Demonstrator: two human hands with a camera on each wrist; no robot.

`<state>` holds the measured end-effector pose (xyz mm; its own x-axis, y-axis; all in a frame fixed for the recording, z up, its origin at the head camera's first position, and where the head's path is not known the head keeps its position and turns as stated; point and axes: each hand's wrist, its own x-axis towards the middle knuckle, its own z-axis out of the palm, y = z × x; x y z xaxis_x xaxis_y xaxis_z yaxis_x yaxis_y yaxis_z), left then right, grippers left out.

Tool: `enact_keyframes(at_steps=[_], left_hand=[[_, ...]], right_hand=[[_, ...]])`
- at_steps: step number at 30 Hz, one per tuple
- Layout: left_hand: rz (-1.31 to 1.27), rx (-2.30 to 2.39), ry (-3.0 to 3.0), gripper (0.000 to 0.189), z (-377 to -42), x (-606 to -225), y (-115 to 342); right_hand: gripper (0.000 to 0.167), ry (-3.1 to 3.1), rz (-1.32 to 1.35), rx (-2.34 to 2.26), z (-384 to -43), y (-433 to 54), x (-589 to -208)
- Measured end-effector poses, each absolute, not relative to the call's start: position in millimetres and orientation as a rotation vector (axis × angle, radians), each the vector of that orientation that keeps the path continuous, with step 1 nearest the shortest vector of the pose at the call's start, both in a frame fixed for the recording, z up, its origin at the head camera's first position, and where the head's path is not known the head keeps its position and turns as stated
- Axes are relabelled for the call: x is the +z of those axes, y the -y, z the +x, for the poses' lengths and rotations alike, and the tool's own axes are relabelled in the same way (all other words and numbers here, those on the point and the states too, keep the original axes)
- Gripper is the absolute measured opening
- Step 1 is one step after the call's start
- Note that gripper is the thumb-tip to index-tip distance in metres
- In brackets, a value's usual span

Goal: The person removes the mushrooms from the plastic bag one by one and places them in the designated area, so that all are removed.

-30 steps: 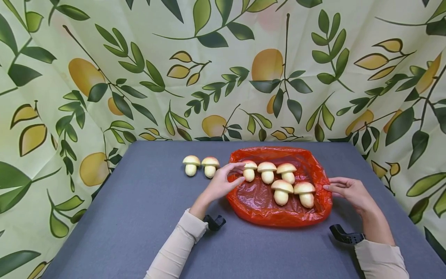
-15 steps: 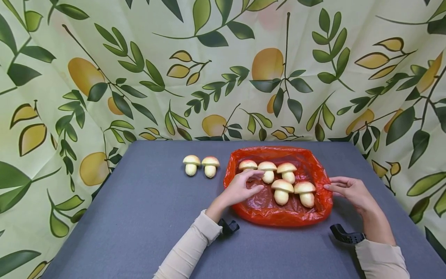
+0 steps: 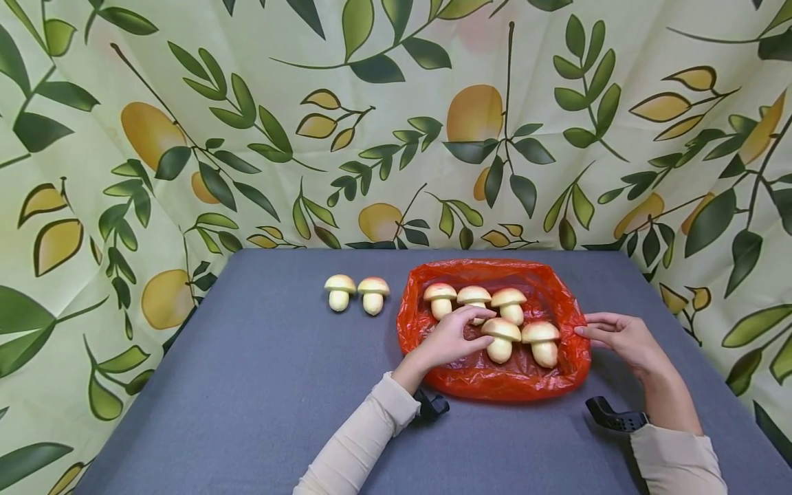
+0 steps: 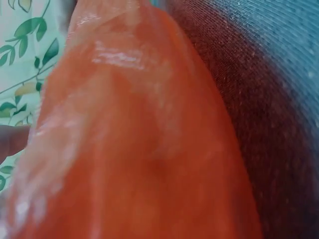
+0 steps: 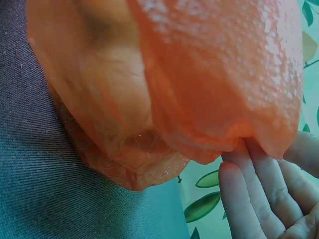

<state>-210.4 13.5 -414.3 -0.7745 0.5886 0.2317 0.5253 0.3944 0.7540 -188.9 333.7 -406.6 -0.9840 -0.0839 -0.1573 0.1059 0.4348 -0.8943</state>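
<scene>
A red plastic bag [image 3: 439,385], its rim rolled outward, lies wide-mouthed on the table with several toy mushrooms inside. My left hand [image 3: 448,337] reaches in over its left side, thumb and fingers apart. Its fingertips are beside the cap of the front middle mushroom [image 3: 500,349]; contact is unclear. At the bag's right edge my right hand [image 3: 625,340] pinches the rim between thumb and fingers. The right wrist view shows those fingers [image 5: 259,194] tucked behind the red film. In the left wrist view the bag's side [image 4: 139,139] hides most of the left hand.
Two more mushrooms, a left one [image 3: 339,293] and a right one [image 3: 373,296], stand outside the bag to its left. The grey table [image 3: 247,385] meets a leaf-and-fruit printed curtain [image 3: 396,124] at the back and sides.
My left hand has moved right from the bag's left mushroom, which stays in the bag, to the front middle one. My right hand keeps its pinch on the rim.
</scene>
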Motion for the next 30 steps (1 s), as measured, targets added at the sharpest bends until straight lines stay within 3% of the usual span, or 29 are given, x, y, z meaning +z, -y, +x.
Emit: enact_keyframes(at_steps=[30], left_hand=[[0.894,1.135,-2.665,0.056,-221.3,-436.6,-44.2]], right_hand=[[0.022,-2.503,0.030,-1.617,-189.0,-333.7,-406.4]])
